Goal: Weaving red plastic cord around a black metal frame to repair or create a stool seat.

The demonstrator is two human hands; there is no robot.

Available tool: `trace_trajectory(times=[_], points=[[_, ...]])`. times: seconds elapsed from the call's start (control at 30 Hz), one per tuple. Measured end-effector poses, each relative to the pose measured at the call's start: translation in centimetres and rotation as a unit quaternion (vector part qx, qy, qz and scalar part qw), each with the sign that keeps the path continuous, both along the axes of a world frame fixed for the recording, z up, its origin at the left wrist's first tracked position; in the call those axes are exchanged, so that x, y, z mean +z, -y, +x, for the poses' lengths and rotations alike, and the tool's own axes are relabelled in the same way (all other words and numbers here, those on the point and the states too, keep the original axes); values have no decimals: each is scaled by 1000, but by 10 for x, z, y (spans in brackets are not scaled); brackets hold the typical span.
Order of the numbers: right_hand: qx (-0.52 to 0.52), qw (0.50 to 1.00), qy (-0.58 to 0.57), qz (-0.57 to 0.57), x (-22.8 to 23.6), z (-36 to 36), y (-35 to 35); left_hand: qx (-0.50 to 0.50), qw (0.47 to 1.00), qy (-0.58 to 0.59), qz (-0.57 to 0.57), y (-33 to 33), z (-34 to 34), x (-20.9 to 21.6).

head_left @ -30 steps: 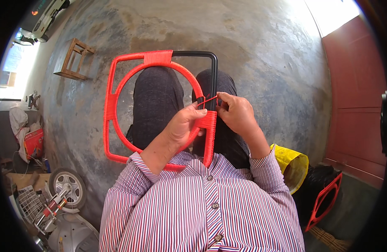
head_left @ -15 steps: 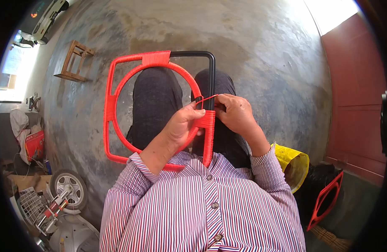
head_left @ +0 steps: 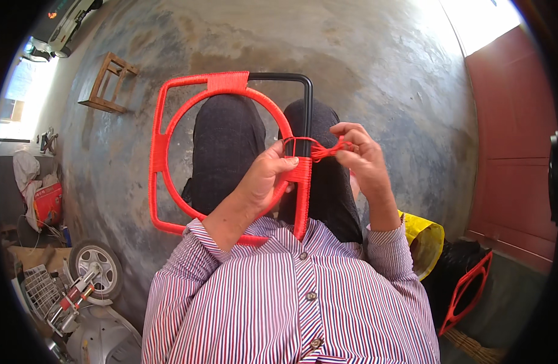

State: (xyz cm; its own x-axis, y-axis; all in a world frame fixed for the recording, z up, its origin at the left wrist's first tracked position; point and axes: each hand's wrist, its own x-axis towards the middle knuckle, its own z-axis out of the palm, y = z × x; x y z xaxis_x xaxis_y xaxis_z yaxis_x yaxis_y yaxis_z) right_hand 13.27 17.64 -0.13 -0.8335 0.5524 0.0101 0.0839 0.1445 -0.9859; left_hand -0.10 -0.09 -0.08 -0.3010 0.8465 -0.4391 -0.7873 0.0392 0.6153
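A rounded square frame (head_left: pixel 160 151) with a ring inside it rests over my thighs. Red cord is wound tightly round most of it, while the top right corner shows bare black tube. My left hand (head_left: pixel 262 176) grips the frame at its right side, where ring and outer tube meet, thumb on the red winding. A loop of cord crosses the black tube there. Right of the tube, my right hand (head_left: pixel 365 155) has its fingers closed on a small loose bundle of red cord (head_left: pixel 328 149). Part of that bundle is hidden behind the fingers.
A small wooden stool (head_left: pixel 109 85) lies tipped at the upper left. At the lower left is a wheel (head_left: pixel 96 270) of a scooter-like vehicle. By my right elbow stand a yellow bag (head_left: pixel 425 239) and another red frame (head_left: pixel 467 291). A red door (head_left: pixel 512 145) is on the right.
My right hand has drawn away to the right from the black tube. The cord bundle, hidden before, now shows at its fingers. My left hand keeps its grip on the frame.
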Motion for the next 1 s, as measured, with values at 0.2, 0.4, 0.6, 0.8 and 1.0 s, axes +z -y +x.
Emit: trace_trajectory(times=[0.2,0.4,0.6,0.8,1.0], points=[[37,848,-277,-450,15,24,-23,6,1000,4,-19,2,-1,-2],[-106,911,-177,-357,11,20,-25,6,997,-47,-62,0,2,1],[33,987,156,15,2,-10,25,13,998,-51,-38,2,3,-9],[29,993,71,-86,10,-16,16,16,997,-58,-44,5,2,-10],[11,967,25,-254,17,-2,6,25,995,-66,-70,5,2,-5]])
